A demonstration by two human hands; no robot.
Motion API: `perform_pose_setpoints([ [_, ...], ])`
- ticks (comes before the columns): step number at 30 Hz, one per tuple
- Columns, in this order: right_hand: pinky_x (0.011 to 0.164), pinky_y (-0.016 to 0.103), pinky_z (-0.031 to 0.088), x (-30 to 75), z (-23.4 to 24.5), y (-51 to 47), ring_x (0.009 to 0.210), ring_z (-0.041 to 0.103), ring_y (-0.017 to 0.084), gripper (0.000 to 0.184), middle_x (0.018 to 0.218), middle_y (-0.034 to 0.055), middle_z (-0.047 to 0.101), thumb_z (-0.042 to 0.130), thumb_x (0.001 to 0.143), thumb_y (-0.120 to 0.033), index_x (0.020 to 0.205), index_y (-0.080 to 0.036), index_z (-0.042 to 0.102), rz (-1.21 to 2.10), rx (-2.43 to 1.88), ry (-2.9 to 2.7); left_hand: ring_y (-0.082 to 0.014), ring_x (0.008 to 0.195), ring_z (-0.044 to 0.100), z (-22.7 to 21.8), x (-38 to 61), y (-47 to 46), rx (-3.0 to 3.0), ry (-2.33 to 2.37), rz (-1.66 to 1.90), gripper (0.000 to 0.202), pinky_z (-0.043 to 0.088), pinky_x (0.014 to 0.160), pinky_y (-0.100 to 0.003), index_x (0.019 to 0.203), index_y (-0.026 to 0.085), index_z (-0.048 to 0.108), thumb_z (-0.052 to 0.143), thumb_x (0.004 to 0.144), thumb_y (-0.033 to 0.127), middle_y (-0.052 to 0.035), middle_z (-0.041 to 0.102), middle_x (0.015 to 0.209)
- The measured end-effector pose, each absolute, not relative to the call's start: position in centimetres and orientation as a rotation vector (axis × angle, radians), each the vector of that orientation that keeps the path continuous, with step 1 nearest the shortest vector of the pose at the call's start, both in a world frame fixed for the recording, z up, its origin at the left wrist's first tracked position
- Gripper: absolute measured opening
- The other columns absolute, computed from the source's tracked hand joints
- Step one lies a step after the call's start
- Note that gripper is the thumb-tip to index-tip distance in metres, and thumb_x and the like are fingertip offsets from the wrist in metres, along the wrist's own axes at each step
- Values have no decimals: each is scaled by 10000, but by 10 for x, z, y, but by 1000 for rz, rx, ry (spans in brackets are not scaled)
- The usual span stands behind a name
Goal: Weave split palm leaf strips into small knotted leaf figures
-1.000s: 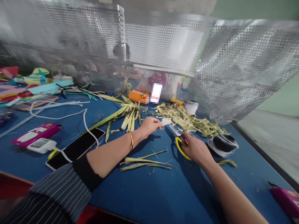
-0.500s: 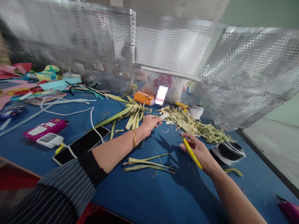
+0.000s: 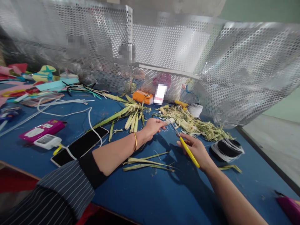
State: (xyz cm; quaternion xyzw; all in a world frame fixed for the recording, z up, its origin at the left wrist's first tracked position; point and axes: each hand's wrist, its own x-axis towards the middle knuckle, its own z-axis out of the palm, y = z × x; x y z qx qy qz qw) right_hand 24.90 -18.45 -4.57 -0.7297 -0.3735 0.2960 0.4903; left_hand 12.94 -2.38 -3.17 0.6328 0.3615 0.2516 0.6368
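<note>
My left hand point(image 3: 153, 128) pinches a short pale strip of dried leaf point(image 3: 170, 120) by its near end. In my right hand point(image 3: 193, 148) is a pair of scissors point(image 3: 187, 150) with yellow handles, its blades at the strip's far part. Whether the blades are parted is too small to tell. Just beyond both hands lies a heap of shredded leaf scraps point(image 3: 187, 120). A bundle of green-yellow leaf strips point(image 3: 132, 112) rests to the left of my left hand. Several loose strips point(image 3: 147, 164) lie on the blue table nearer to me.
A black phone point(image 3: 79, 147), a magenta power bank point(image 3: 42, 129) and a white cable lie at left. An orange packet point(image 3: 142, 97) stands before the perforated metal screen point(image 3: 164, 43). A black-and-white roll point(image 3: 227, 150) sits at right. Coloured paper pieces point(image 3: 47, 75) fill the far left.
The strip in my left hand has moved slightly right and lower, and the scissor blades now meet it. My right hand has shifted a little left.
</note>
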Motion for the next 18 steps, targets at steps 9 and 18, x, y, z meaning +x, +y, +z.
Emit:
perform_pose_setpoints([
  [9,435,222,252,250,-46,-187,459,349,68,766,561,-61,486,800,539,-551,1150,-113,654,755,-1743,-874,-57,443,378,-37,131,-22,1449,811,567,191,300,452,-204,614,139,645,678,782,222,6,612,575],
  [18,415,233,257,252,-48,-185,416,348,70,742,544,-43,524,778,526,-612,1067,-112,690,722,-1769,-911,-53,452,389,-30,128,-22,1452,844,544,185,280,438,-203,626,133,644,656,791,218,-13,625,599],
])
